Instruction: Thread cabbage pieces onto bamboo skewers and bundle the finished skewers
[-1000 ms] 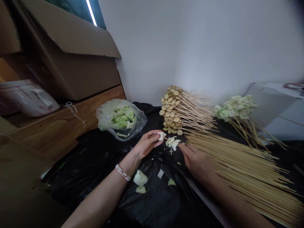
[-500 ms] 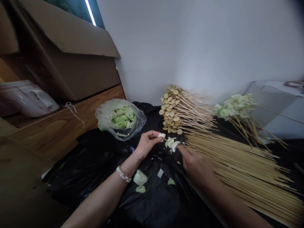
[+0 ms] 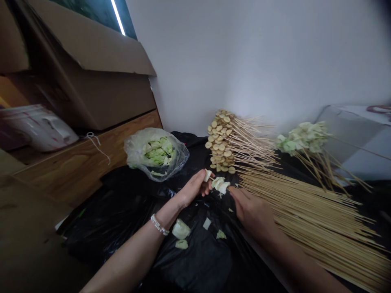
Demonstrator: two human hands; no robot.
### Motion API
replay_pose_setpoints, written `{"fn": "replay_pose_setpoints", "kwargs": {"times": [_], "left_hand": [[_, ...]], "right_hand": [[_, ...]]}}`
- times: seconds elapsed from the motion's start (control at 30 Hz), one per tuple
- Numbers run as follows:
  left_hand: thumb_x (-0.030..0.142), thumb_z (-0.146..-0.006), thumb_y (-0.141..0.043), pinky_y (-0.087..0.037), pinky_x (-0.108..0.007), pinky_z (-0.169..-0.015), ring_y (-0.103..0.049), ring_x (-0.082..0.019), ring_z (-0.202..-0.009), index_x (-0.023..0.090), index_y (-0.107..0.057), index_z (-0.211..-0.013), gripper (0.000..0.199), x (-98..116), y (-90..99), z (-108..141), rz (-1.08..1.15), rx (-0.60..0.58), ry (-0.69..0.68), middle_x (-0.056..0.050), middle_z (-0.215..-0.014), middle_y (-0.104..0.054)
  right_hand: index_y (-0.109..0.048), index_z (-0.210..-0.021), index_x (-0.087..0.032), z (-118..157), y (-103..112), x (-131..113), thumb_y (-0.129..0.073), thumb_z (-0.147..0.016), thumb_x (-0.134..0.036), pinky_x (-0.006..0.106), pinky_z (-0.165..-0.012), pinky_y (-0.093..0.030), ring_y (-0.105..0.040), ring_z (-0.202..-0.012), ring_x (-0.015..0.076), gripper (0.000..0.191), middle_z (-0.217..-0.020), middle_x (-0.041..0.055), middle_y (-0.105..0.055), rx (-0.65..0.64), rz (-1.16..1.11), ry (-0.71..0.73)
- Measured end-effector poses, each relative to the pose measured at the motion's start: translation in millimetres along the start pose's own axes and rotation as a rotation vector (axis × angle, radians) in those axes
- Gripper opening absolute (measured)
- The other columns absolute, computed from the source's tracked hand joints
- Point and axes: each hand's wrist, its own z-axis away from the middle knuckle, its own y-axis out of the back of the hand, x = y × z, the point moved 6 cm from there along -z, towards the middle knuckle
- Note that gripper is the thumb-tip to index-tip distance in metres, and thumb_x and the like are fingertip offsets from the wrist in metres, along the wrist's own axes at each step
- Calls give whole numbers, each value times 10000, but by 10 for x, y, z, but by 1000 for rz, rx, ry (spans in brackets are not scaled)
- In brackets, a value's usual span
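Observation:
My right hand is closed round a skewer, and folded pale cabbage pieces are threaded on it just beyond the fingers. At the skewer's far end, my left hand pinches a white cabbage piece against the tip, its other fingers curled below. A clear plastic bag behind the left hand holds loose cut cabbage leaves. Below the hands, a thick cabbage chunk and several scraps lie on black plastic sheeting.
Bare bamboo skewers spread across the right side. Skewered round slices are stacked near the wall. Finished-looking cabbage skewers lean by a white box. To the left stand a cardboard box and a white tub.
My left hand has turned over, its fingers now curling under the skewer tip, and the cabbage piece there sits on the skewer. My right hand has barely moved.

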Motion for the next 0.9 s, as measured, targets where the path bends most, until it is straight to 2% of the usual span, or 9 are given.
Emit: {"fn": "replay_pose_setpoints", "kwargs": {"times": [0.17, 0.33, 0.43, 0.57, 0.7, 0.83, 0.9], "left_hand": [[641, -889, -364, -339, -202, -441, -445, -90, -498, 155, -522, -975, 518, 23, -36, 33, -188, 40, -75, 28, -628, -507], [638, -879, -393, -334, -219, -455, -444, -103, -521, 168, -523, -967, 495, 49, -58, 64, -194, 86, -108, 29, -639, -491], [644, -864, -419, -339, -225, -454, -450, -108, -519, 168, -540, -955, 499, 44, -65, 66, -186, 86, -89, 23, -638, -498], [652, -867, -399, -340, -223, -441, -449, -108, -508, 163, -541, -957, 517, 32, -86, 58, -175, 39, -74, 18, -635, -508], [644, -877, -384, -329, -216, -429, -443, -103, -490, 169, -525, -966, 504, 7, -96, 54, -172, 13, -58, 25, -623, -506], [645, -882, -365, -331, -211, -433, -440, -99, -493, 169, -522, -961, 507, 12, -112, 54, -170, -9, -65, 23, -634, -508], [646, -887, -349, -330, -208, -434, -438, -99, -499, 168, -522, -958, 513, 24, -119, 56, -176, -19, -68, 23, -638, -503]], "right_hand": [[-660, -1101, -155, 0, 40, -64, -416, -915, -135, 265, -545, -360, -577, -571, 131, 308, -811, 42, -693, 25, 90, 42], [-661, -1109, -117, 2, 97, -142, -425, -898, -130, 278, -519, -333, -560, -532, 132, 316, -751, 47, -677, 79, 193, 110], [-661, -1098, -135, -18, 62, -119, -394, -903, -120, 257, -556, -376, -608, -623, 146, 331, -773, 57, -680, -3, 75, 22], [-672, -1028, -188, -77, 25, -47, -371, -919, -139, 241, -645, -431, -643, -736, 155, 324, -840, 48, -709, -93, -230, -120], [-686, -826, -209, -128, 5, 4, -424, -923, -185, 219, -608, -431, -637, -646, 134, 281, -722, -1, -704, -167, -458, -174], [-692, -966, -168, -96, 48, -9, -394, -922, -150, 240, -684, -448, -651, -747, 157, 301, -851, 57, -714, -54, -321, -101], [-683, -1039, -133, -59, 56, -54, -381, -921, -141, 254, -661, -440, -637, -706, 166, 325, -839, 84, -704, 6, -174, -34]]}}
